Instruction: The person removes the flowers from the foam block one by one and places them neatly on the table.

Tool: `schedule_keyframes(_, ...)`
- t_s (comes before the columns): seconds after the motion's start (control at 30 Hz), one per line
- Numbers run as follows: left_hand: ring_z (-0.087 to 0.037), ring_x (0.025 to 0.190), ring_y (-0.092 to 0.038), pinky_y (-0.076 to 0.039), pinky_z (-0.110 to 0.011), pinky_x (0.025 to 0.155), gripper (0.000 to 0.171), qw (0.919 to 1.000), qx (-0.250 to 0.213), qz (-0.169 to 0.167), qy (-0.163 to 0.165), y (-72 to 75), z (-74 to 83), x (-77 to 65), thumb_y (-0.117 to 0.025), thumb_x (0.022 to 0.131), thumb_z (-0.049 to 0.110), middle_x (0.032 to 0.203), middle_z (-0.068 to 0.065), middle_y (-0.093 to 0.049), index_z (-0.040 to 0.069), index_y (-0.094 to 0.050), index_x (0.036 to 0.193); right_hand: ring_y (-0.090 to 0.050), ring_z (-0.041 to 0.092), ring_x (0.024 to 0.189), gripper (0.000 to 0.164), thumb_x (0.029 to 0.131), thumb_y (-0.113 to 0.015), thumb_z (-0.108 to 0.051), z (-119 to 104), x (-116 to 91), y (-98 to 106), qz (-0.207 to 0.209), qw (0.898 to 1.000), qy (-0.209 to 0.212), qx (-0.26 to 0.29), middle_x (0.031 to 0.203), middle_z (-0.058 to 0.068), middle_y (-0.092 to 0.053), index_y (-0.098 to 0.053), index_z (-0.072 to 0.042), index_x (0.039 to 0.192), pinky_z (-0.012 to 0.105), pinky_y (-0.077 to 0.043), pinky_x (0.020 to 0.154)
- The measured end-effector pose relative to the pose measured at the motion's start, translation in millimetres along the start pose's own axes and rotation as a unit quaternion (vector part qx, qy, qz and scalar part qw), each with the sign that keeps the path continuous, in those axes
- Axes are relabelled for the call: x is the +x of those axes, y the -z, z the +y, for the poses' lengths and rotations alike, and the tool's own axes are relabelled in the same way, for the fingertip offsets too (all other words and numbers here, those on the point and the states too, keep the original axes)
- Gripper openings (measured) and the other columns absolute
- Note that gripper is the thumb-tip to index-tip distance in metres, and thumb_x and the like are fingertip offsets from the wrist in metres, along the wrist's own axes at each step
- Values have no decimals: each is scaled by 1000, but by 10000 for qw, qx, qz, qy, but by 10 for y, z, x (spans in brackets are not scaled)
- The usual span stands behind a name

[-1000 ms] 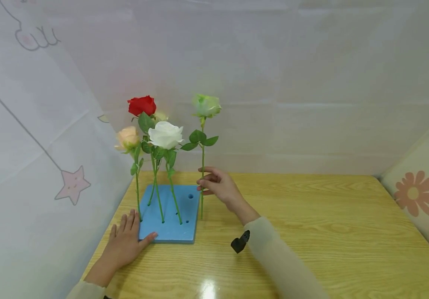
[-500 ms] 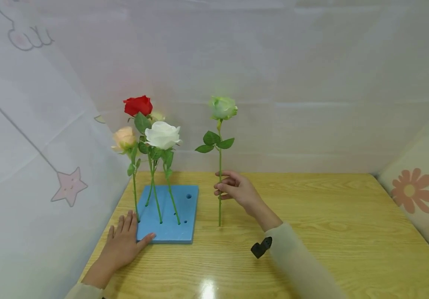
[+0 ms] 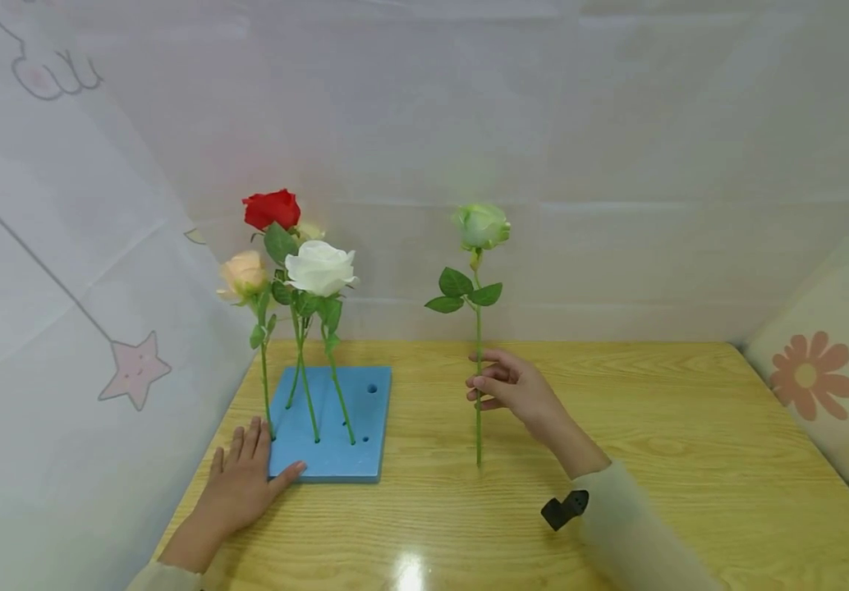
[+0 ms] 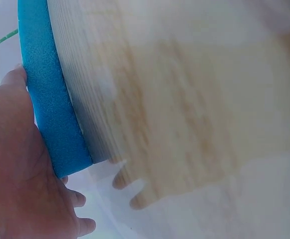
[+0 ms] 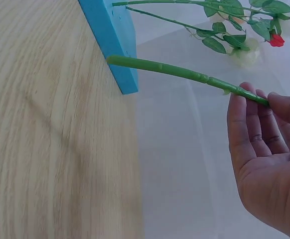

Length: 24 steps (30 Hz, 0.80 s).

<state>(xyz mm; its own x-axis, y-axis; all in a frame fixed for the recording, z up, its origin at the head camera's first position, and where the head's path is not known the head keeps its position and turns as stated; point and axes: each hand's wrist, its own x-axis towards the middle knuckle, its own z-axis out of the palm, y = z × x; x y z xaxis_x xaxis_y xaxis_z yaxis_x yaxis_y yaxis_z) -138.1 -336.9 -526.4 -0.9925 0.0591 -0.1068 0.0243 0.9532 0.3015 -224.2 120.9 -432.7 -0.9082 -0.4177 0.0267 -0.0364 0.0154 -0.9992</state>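
My right hand (image 3: 516, 394) pinches the green stem of a pale green rose (image 3: 484, 226) between thumb and fingers. The rose stands upright to the right of a blue foam board (image 3: 365, 460), and in the right wrist view the bare lower end of its stem (image 5: 160, 67) hangs above the table. My left hand (image 3: 236, 484) lies with straight fingers on the board's front left corner, thumb over its front edge. In the board stand a red rose (image 3: 272, 210), a peach rose (image 3: 245, 273), a white rose (image 3: 321, 268) and a pale yellow rose (image 3: 310, 231) partly hidden behind.
Several small holes and one larger hole (image 3: 372, 388) show on the board's right part. The wooden table (image 3: 653, 427) runs back to a pale cloth wall (image 3: 617, 164). A cloth with a printed star closes off the left side, another with a flower the right.
My right hand has carried the pale green rose from beside the board's right edge farther right and a little nearer. The left hand stays on the board.
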Motion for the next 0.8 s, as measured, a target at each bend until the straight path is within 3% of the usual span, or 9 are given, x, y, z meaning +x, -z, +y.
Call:
schedule_keyframes(0.13,-56,149,0,0,-79,110,113,10000,-6,-17,2,-8,-9,6,-40,94,78,166,-30,0,-6,-2,160,-72,28,100,46,100,-66,-22,21,-118,95,58,9999,-49,-74,122,31,-62,-54,-12,144,44,-60,86)
schedule_keyframes(0.33,-56,149,-1,0,-79,110,113,10000,18,12,-10,-1,-2,4,-40,94,78,166,-30,-1,-6,-2,160,-73,27,99,48,100,-67,-24,65,-277,260,155,9995,-135,-245,117,21,-67,-54,-11,145,43,-60,86)
schedule_keyframes(0.8,-56,149,-2,-1,-79,110,114,10000,55,57,-15,18,31,-23,-40,94,78,166,-31,-1,-6,-2,160,-72,25,100,53,101,-66,-25,183,-654,688,420,9975,-452,-349,116,18,-67,-49,-10,148,43,-60,86)
